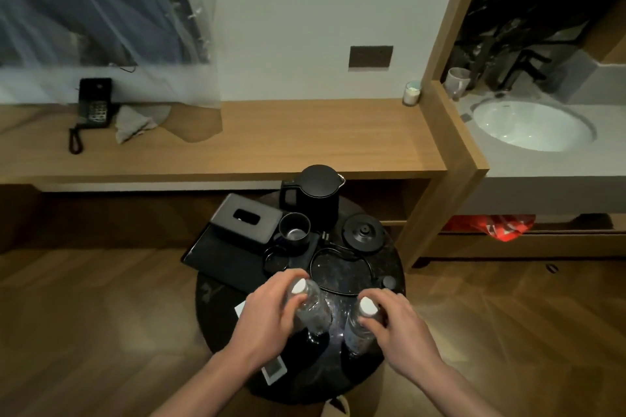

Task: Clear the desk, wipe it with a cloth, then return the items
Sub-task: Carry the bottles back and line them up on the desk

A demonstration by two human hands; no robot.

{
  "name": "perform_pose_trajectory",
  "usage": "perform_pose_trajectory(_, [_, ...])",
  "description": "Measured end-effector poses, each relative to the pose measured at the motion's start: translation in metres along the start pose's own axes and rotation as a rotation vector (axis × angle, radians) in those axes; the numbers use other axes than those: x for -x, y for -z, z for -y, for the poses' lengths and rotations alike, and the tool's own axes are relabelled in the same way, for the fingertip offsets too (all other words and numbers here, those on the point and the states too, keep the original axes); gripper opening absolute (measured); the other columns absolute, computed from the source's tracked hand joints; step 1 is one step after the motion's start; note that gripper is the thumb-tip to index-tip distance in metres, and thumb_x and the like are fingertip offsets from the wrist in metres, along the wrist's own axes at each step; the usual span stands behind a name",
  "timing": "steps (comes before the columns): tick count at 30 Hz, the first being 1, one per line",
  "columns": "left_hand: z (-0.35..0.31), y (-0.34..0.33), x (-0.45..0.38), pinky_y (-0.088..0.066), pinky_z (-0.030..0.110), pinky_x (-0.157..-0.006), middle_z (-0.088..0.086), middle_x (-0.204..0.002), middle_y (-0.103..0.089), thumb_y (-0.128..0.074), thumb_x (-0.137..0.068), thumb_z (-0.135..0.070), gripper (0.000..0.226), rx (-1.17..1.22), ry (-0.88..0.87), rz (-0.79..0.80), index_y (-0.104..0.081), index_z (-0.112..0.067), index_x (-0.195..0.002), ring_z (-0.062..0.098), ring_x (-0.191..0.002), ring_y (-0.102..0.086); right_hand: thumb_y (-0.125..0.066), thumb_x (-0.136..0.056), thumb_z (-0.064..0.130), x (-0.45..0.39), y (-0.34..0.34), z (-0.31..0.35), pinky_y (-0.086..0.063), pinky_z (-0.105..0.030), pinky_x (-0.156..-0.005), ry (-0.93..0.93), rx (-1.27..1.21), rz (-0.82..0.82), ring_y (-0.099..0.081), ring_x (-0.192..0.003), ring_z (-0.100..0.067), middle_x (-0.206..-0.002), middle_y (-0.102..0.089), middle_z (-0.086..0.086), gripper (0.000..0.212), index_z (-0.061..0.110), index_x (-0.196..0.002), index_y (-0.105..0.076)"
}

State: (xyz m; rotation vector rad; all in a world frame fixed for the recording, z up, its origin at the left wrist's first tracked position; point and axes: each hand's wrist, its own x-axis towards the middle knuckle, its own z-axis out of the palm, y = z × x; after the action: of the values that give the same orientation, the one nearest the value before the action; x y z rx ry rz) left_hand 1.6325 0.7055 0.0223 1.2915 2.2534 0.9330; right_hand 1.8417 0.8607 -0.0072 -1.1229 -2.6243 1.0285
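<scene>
now each grip point(267, 311) point(394, 322) clasps a bottle point(311, 308) point(360, 325) (white-capped).

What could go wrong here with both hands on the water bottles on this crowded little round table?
The left bottle leans in the left hand, so it might slip or tip. The black cord loops just behind both bottles; lifting the right bottle with the right hand carelessly could snag it.

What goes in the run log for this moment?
left hand: holds left bottle | right hand: holds right bottle | desk: mostly cleared
</scene>
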Motion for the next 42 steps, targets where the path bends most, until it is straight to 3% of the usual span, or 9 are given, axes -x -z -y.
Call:
perform_pose_trajectory(4, [0.008, 0.032, 0.022, -0.049, 0.016, -0.088, -0.029, -0.115, -0.059, -0.061, -0.102, -0.028, 0.030, 0.029, 0.035, -0.075, -0.057, -0.043, -0.127, -0.002, -0.104, -0.060, -0.074, -0.092, 0.035, -0.007, -0.001, 0.038, -0.040, -0.017, -0.088, 0.098, -0.056, 0.004, -0.048, -0.108, 0.005, -0.107, -0.057, 0.030, 0.031, 0.049, -0.114, -0.057])
perform_pose_trajectory(8, [0.020, 0.068, 0.042, -0.049, 0.015, -0.081, -0.029, -0.115, -0.061, -0.064, -0.100, -0.025, 0.032, 0.038, 0.075, -0.188, -0.059, -0.043, -0.127, 0.004, -0.101, -0.062, -0.072, -0.095, 0.032, -0.020, -0.007, 0.092, -0.046, -0.018, -0.081, 0.194, -0.106, 0.054, -0.059, -0.098, -0.003, -0.110, -0.057, 0.023, 0.029, 0.047, -0.115, -0.057])
perform_pose_trajectory(14, [0.052, 0.126, 0.079, -0.055, 0.028, -0.094, -0.028, -0.123, -0.061, -0.063, -0.100, -0.026, 0.032, 0.104, 0.132, -0.333, -0.062, -0.038, -0.129, 0.001, -0.113, -0.061, -0.074, -0.094, 0.025, -0.035, -0.031, 0.177, -0.049, -0.020, -0.080, 0.340, -0.148, 0.103, -0.060, -0.100, -0.002, -0.116, -0.059, 0.023, 0.031, 0.043, -0.117, -0.062])
perform_pose_trajectory(18, [0.083, 0.171, 0.110, -0.056, 0.032, -0.098, -0.028, -0.125, -0.061, -0.062, -0.100, -0.028, 0.031, 0.103, 0.189, -0.436, -0.062, -0.037, -0.130, 0.000, -0.116, -0.060, -0.073, -0.095, 0.024, -0.043, -0.057, 0.235, -0.053, -0.027, -0.090, 0.422, -0.131, 0.140, -0.059, -0.108, 0.001, -0.120, -0.058, 0.027, 0.036, 0.045, -0.122, -0.060])
perform_pose_trajectory(21, [0.106, 0.204, 0.139, -0.055, 0.032, -0.099, -0.027, -0.124, -0.062, -0.061, -0.101, -0.028, 0.031, 0.044, 0.202, -0.472, -0.062, -0.036, -0.131, -0.002, -0.118, -0.059, -0.072, -0.095, 0.027, -0.045, -0.081, 0.282, -0.058, -0.032, -0.087, 0.476, -0.126, 0.175, -0.062, -0.104, -0.005, -0.119, -0.058, 0.028, 0.037, 0.047, -0.123, -0.059])
perform_pose_trajectory(29, [0.170, 0.282, 0.220, -0.053, 0.032, -0.104, -0.023, -0.130, -0.061, -0.059, -0.102, -0.028, 0.034, -0.055, 0.294, -0.590, -0.060, -0.034, -0.135, -0.007, -0.120, -0.056, -0.072, -0.095, 0.028, -0.036, -0.159, 0.385, -0.059, -0.027, -0.092, 0.610, -0.143, 0.279, -0.056, -0.116, 0.003, -0.120, -0.058, 0.027, 0.036, 0.045, -0.123, -0.059])
perform_pose_trajectory(33, [0.197, 0.315, 0.247, -0.054, 0.031, -0.100, -0.026, -0.128, -0.062, -0.060, -0.102, -0.030, 0.033, -0.080, 0.374, -0.680, -0.060, -0.040, -0.133, -0.007, -0.117, -0.058, -0.072, -0.095, 0.026, -0.035, -0.186, 0.433, -0.056, -0.014, -0.088, 0.662, -0.138, 0.347, -0.054, -0.112, 0.009, -0.118, -0.057, 0.028, 0.036, 0.045, -0.122, -0.059])
perform_pose_trajectory(38, [0.228, 0.349, 0.261, -0.051, 0.016, -0.087, -0.034, -0.119, -0.061, -0.066, -0.098, -0.023, 0.035, -0.085, 0.475, -0.781, -0.061, -0.045, -0.125, -0.009, -0.104, -0.062, -0.072, -0.095, 0.025, -0.056, -0.221, 0.486, -0.060, -0.026, -0.091, 0.700, -0.097, 0.440, -0.057, -0.115, 0.001, -0.117, -0.056, 0.030, 0.037, 0.047, -0.122, -0.058])
perform_pose_trajectory(42, [0.258, 0.376, 0.259, -0.053, 0.024, -0.085, -0.033, -0.118, -0.062, -0.066, -0.098, -0.026, 0.036, -0.087, 0.547, -0.832, -0.059, -0.050, -0.124, -0.009, -0.101, -0.063, -0.072, -0.095, 0.026, -0.083, -0.248, 0.525, -0.058, -0.025, -0.093, 0.753, -0.073, 0.499, -0.056, -0.117, 0.001, -0.118, -0.056, 0.030, 0.038, 0.047, -0.124, -0.058])
